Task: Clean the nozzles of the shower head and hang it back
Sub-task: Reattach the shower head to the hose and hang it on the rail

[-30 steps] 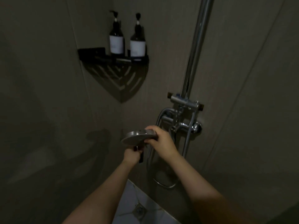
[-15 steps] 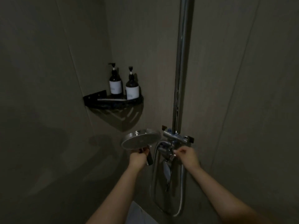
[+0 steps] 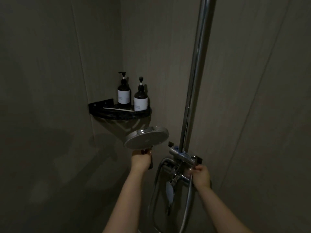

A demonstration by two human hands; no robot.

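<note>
While gripping, left hand (image 3: 141, 159) raised.

Chrome shower head (image 3: 146, 139) — black shelf (image 3: 117, 113), dark white-labelled bottles (image 3: 124, 95).

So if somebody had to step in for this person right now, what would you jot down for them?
Left hand: gripping the handle of the shower head, held up beside the rail, face tilted towards the camera.
Right hand: on the tap fitting at the rail's base; grip unclear.
Hose loops below.
Done: head is off its holder.
Left: can't tell whether the nozzles are clean; hang the head back.
</note>
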